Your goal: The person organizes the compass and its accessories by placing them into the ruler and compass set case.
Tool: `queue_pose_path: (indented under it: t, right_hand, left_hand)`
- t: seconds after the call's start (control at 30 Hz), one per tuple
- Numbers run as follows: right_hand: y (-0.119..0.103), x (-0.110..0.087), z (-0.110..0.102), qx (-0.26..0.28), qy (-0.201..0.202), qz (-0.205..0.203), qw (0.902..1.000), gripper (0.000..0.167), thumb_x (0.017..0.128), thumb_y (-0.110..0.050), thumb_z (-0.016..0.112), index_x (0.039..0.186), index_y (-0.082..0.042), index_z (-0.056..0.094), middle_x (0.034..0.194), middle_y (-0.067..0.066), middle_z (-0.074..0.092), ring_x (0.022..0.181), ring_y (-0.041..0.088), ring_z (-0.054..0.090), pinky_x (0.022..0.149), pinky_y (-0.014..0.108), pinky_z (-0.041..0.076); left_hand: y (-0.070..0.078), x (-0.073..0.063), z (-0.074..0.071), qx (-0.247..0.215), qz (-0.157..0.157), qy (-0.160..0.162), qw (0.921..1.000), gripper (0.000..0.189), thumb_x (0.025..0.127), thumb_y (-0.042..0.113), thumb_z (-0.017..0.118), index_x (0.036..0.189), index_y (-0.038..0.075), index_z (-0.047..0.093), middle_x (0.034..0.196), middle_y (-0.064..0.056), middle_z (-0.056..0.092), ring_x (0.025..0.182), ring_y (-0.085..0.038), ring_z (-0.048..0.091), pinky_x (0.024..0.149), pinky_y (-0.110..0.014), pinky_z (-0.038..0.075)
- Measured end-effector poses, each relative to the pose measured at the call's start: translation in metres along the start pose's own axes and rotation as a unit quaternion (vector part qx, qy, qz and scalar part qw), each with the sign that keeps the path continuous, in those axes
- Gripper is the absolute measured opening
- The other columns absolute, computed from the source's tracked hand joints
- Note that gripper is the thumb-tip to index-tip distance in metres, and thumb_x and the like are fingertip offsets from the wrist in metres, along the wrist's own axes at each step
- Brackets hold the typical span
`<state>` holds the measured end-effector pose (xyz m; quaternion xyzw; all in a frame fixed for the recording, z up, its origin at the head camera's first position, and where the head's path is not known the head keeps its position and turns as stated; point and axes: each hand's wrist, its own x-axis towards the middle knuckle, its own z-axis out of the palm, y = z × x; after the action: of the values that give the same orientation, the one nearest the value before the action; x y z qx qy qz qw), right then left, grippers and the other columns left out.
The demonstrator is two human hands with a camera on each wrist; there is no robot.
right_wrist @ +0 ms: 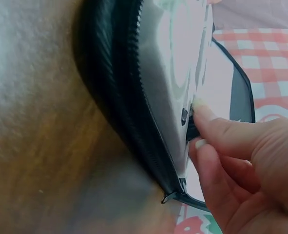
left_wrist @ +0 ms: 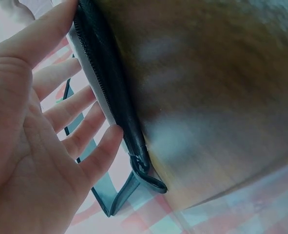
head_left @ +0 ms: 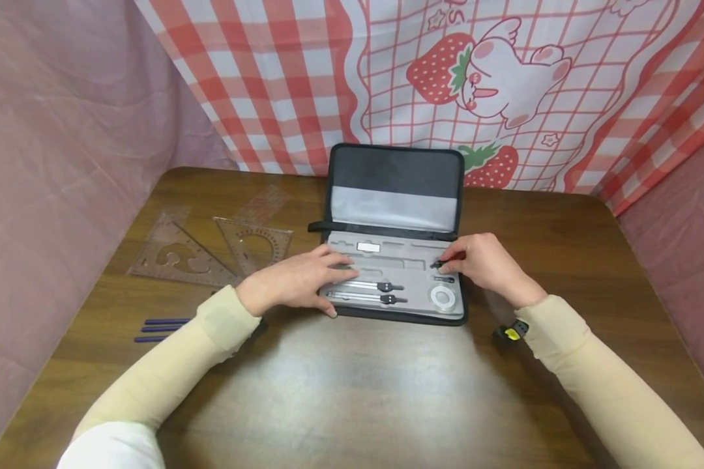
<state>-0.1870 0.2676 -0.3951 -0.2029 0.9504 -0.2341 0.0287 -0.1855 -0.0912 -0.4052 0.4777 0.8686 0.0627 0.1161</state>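
Note:
An open black zip case [head_left: 394, 170] with a grey moulded tray [head_left: 413, 280] lies on the table. My right hand [head_left: 491, 264] pinches a small black part [right_wrist: 192, 130] between thumb and fingertips, at the tray's right side. Just below it is another short black piece [head_left: 444, 279], and nearer me a round pale disc [head_left: 442, 298]. On the tray's left edge rests my left hand [head_left: 302, 280], its fingers spread. Two silver compasses, an upper compass [head_left: 385, 286] and a lower compass [head_left: 392, 299], lie in slots beside it. A white rectangular piece [head_left: 368, 247] sits higher up.
To the left lie two clear set squares, one larger set square [head_left: 152, 257] and one smaller set square [head_left: 278, 244], with a faint clear template [head_left: 262, 203] behind. Several dark blue sticks [head_left: 158, 329] are near my left forearm. A checked curtain [head_left: 281, 71] hangs behind the table.

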Motion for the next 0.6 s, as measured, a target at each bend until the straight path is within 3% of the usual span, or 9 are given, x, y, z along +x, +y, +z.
queue_pose_path:
  t: [0.33, 0.6]
  right_hand:
    - [0.0003, 0.0067, -0.0034, -0.047, -0.022, -0.029, 0.9982, 0.011, 0.080, 0.003, 0.080, 0.088, -0.006, 0.081, 0.086, 0.006, 0.072, 0.082, 0.024, 0.067, 0.073, 0.044, 0.054]
    - [0.0002, 0.0096, -0.0061, -0.045, -0.042, -0.012, 0.9980, 0.009, 0.082, -0.001, 0.079, 0.087, -0.008, 0.081, 0.089, 0.005, 0.071, 0.085, 0.024, 0.065, 0.075, 0.044, 0.052]
  left_hand:
    - [0.0000, 0.0000, -0.0005, -0.005, -0.001, 0.000, 1.0000, 0.083, 0.083, 0.051, 0.077, 0.152, 0.019, 0.045, 0.154, -0.008, 0.039, 0.137, -0.025, 0.034, 0.106, -0.040, 0.039]
    - [-0.0006, 0.0002, -0.0004, -0.005, -0.001, -0.002, 1.0000, 0.082, 0.083, 0.051, 0.077, 0.152, 0.019, 0.044, 0.154, -0.008, 0.039, 0.137, -0.025, 0.034, 0.106, -0.040, 0.039]
